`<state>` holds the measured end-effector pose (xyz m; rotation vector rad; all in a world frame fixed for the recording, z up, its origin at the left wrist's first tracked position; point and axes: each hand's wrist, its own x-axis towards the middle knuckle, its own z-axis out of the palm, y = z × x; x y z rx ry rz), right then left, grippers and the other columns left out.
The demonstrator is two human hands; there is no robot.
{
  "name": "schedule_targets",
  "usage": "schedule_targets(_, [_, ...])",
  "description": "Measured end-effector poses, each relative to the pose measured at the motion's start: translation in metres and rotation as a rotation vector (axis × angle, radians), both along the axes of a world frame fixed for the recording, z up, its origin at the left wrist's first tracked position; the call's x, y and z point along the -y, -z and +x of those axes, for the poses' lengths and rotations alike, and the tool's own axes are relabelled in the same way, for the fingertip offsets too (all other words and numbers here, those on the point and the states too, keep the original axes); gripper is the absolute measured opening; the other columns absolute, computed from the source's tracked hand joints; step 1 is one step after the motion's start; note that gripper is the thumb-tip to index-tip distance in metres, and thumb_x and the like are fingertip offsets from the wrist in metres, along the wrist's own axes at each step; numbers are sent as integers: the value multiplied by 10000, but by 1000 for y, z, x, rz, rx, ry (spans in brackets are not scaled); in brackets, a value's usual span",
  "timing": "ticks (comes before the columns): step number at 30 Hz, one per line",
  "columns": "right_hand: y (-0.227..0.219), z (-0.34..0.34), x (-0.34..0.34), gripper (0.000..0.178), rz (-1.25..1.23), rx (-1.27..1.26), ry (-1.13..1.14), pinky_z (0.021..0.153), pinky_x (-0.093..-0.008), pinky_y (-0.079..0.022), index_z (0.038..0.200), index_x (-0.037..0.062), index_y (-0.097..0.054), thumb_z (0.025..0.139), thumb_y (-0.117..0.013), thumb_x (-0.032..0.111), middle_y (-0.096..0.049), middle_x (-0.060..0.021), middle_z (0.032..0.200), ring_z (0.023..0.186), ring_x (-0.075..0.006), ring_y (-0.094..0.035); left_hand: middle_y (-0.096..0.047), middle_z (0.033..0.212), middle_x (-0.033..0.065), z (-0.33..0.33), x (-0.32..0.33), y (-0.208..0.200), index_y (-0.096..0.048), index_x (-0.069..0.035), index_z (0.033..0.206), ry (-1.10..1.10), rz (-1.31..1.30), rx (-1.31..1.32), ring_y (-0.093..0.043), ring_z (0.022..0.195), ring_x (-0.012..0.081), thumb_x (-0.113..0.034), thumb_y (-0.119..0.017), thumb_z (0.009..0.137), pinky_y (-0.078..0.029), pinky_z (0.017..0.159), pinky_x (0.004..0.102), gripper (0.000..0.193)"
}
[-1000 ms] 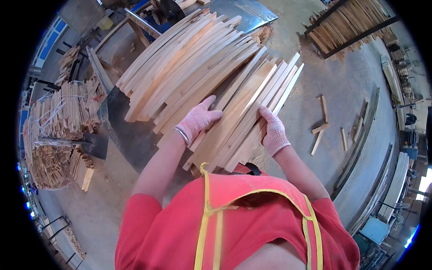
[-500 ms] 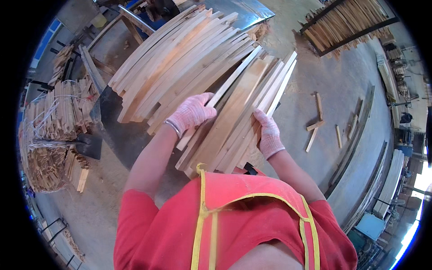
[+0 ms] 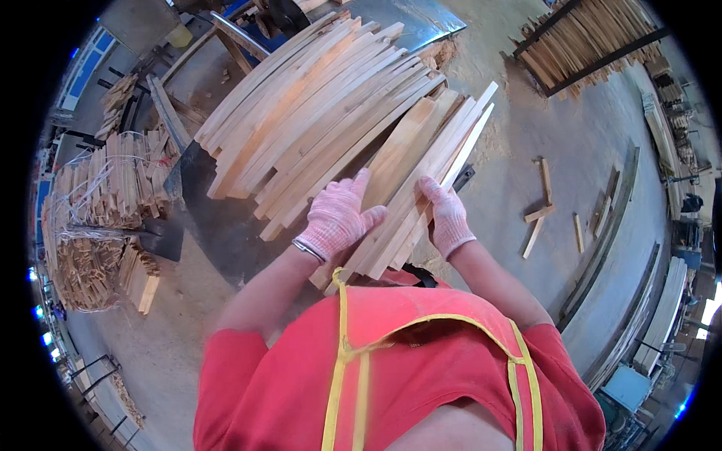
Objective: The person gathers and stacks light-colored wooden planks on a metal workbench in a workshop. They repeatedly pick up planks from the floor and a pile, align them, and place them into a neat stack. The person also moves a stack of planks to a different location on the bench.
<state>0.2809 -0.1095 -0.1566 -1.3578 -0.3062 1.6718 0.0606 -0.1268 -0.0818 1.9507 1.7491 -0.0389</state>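
Just beyond left hand: broad slat row.

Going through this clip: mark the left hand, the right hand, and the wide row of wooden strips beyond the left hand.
Left hand point(image 3: 337, 219): head view, middle of the hand.
Right hand point(image 3: 448, 218): head view, middle of the hand.
Row of wooden strips point(image 3: 302, 113): head view, a strip near the row's middle.
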Motion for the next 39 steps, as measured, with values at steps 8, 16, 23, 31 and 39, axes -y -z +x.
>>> schedule_targets(8, [-12, 12, 6, 471, -9, -46, -75, 900, -403, -590, 1328, 62, -586, 929, -794, 203, -698, -90, 1143, 1016, -225, -692, -599, 1416, 233, 11, -15, -10, -273, -90, 1645, 9, -188, 27, -611, 1281, 387, -455, -740, 887, -507, 1075, 490, 962])
schedule_targets(16, [-21, 19, -38, 350, -148, 31, -90, 918, -365, -586, 1190, 39, -648, 950, -783, 256, -729, -65, 979, 932, -219, -718, -583, 1417, 243, 20, -30, -13, -219, -135, 1668, -30, -219, 0, -624, 1265, 399, -374, -763, 847, -524, 1059, 482, 1014])
schedule_targets(23, [-10, 17, -32, 226, 65, 70, 0, 800, -299, -547, 1059, 7, -712, 961, -771, 201, -699, -37, 971, 876, -160, -656, -625, 1422, 257, -35, -40, -13, -417, -92, 1593, -129, 1, 541, -589, 1330, 383, -259, -737, 754, -496, 1105, 410, 914])
schedule_targets(31, [-8, 9, -25, 277, 123, -6, 65, 891, -303, -565, 1154, 0, -683, 952, -773, 165, -719, -57, 1051, 965, -163, -691, -607, 1375, 198, -100, -96, 10, -512, -84, 1490, -70, 323, -548, -634, 1216, 383, -222, -754, 850, -511, 1046, 483, 698])
schedule_targets(39, [-4, 17, -31, 314, 127, -54, 73, 850, -353, -588, 1188, -19, -675, 927, -781, 122, -732, -68, 1057, 940, -202, -719, -612, 1335, 184, 36, -6, 7, -570, -36, 1409, 189, 140, 20, -613, 1206, 365, -495, -646, 957, -491, 1032, 498, 649])
